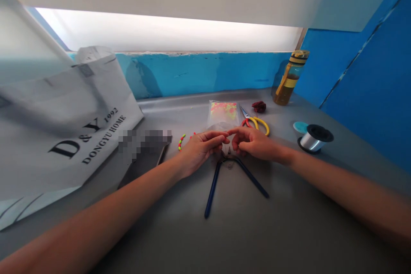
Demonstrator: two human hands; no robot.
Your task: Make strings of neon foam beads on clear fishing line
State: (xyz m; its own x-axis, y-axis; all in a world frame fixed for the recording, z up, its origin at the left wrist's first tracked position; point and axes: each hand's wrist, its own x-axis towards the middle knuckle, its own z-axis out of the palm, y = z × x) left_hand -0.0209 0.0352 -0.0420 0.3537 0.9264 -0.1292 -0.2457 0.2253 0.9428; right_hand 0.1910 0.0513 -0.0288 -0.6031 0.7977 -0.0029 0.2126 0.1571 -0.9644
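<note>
My left hand (199, 149) and my right hand (252, 142) meet at the fingertips above the table. Thumb and fingers of the left are pressed together. The right index finger reaches to the left fingertips while its other fingers curl in. Whatever lies between them is too small to make out. Just beneath are pliers with spread dark blue handles (212, 188), their head partly hidden by my hands. Beside my left hand lies a short curved string of yellow-green and red beads (181, 141). A few more red beads show behind that hand, partly covered.
Behind my hands lie a clear bag of colourful beads (224, 112), scissors (262, 124) and a dark red bundle (258, 106). Rightward are a wire spool (316, 138), a teal disc (300, 127) and a bottle (287, 83). A white bag (64, 128) and a blurred-out dark object (141, 154) stand left.
</note>
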